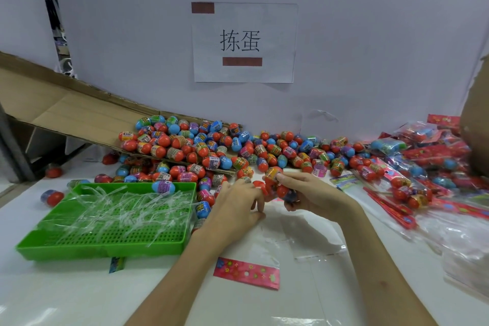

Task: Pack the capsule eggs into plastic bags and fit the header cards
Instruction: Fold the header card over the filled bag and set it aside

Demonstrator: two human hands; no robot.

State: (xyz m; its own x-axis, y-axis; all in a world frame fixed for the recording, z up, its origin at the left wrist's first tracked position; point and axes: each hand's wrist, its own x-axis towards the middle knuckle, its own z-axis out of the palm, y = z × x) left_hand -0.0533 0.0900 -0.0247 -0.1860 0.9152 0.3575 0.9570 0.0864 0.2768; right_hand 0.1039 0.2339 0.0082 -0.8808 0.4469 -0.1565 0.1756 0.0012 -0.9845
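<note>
The right hand (309, 193) grips a clear plastic bag (270, 188) of red capsule eggs (282, 190). The left hand (235, 204) curls at its 9 o'clock, grip unclear. A pink flowered header card (246, 272) lies at 6 o'clock.

Bright, even light falls from overhead and leaves only faint, soft-edged shadows: a thin one under the near edge of the green tray (105, 255) and a pale one on the worktop (66, 299) under the right hand (312, 193). Clear bags (460, 241) at the worktop's right edge throw white glare. The wide lens bows the cardboard (66, 114) at the left (straight lines curve near every edge). The bag of eggs (280, 188) gripped by the right hand looks soft, its labels unreadable.
</note>
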